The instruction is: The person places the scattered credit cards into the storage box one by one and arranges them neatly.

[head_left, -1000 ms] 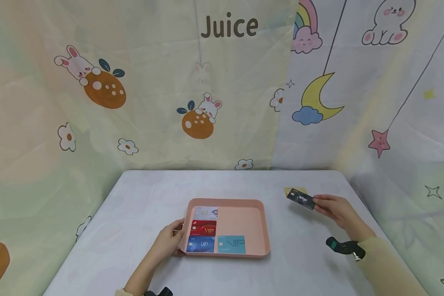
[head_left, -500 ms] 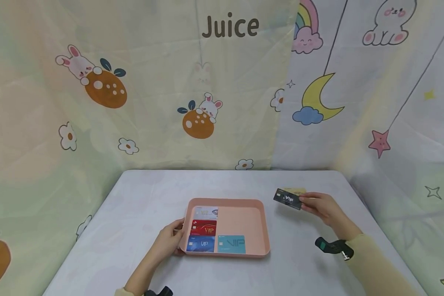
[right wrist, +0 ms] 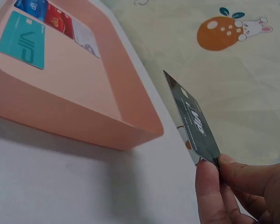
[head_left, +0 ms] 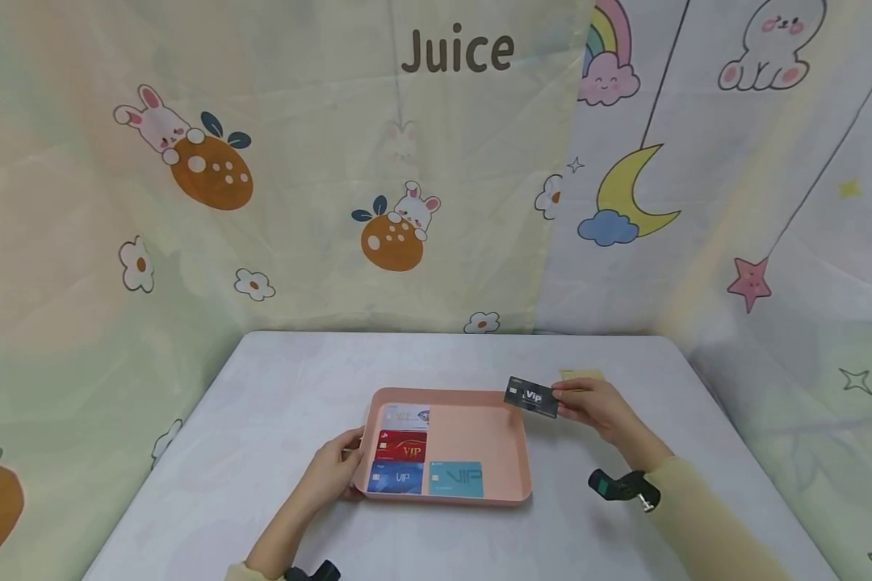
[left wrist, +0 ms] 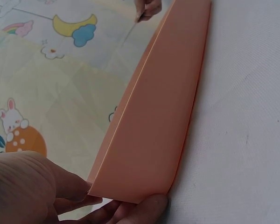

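A black VIP card (head_left: 531, 396) is pinched by its right end in my right hand (head_left: 597, 410), held up at the tray's far right corner. In the right wrist view the black card (right wrist: 192, 119) tilts above the table, apart from the pink tray (right wrist: 74, 116). My left hand (head_left: 327, 472) grips the left side of the pink tray (head_left: 472, 436), thumb and fingers round its wall in the left wrist view. Inside the tray lie a silver card (head_left: 405, 417), a red card (head_left: 401, 446), a blue card (head_left: 396, 477) and a teal card (head_left: 455, 479).
A yellow card-like piece (head_left: 581, 374) lies on the white table (head_left: 320, 371) behind my right hand, partly hidden. Printed cloth walls (head_left: 298, 161) stand behind and beside the table. A wrist camera strap (head_left: 625, 486) sits on my right wrist.
My right hand has carried the black card leftward, from near the yellow piece to the tray's far right corner. My left hand has stayed on the tray.
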Motion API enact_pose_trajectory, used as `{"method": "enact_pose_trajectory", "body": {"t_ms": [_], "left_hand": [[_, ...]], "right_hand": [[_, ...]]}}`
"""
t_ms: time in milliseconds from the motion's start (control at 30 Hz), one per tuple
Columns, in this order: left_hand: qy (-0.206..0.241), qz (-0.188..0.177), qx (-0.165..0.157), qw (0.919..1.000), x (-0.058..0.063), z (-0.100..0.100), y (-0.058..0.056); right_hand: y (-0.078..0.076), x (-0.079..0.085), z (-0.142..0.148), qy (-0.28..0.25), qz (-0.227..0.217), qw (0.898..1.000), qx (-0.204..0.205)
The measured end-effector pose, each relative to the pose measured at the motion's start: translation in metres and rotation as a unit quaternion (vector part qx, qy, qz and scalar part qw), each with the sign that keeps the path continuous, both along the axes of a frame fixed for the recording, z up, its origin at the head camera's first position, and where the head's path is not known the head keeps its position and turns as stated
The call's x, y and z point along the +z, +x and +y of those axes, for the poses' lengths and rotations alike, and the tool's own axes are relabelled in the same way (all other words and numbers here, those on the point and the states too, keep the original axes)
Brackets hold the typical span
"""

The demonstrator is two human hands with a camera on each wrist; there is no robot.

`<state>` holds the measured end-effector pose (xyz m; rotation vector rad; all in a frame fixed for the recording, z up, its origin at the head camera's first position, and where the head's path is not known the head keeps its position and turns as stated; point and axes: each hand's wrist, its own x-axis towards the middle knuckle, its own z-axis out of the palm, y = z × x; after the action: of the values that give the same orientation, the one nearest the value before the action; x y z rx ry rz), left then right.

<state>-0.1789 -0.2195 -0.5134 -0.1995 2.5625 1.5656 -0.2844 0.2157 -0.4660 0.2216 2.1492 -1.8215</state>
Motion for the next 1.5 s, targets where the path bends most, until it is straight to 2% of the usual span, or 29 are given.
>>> {"method": "enact_pose_trajectory", "body": {"t_ms": [167,467,833,1033,1333,1500], "left_hand": [[0.007,-0.001,-0.001,1.0,-0.002,0.001,0.0],[0.007,-0.002,0.001,1.0,-0.002,0.004,-0.002],[0.002,-0.003,0.006,1.0,-0.001,0.003,-0.002],[-0.001,0.001,0.004,1.0,-0.001,0.001,-0.001],[-0.002,0.013,0.001,0.9999,-0.003,0.002,-0.001],[0.002,0.007,0.002,1.0,-0.003,0.002,-0.001]], "right_hand": [[-0.001,-0.002,-0.013,0.009,-0.003,1.0,0.018],[-0.001,-0.003,-0.034,0.008,-0.008,1.0,0.007],[0.002,-0.001,-0.061,0.043,-0.005,0.999,0.018],[0.004,-0.002,-0.083,0.079,0.001,0.997,0.026],[0.013,-0.013,-0.112,0.142,0.07,0.986,0.045],[0.017,-0.016,-0.124,0.157,0.076,0.983,0.054]]}}
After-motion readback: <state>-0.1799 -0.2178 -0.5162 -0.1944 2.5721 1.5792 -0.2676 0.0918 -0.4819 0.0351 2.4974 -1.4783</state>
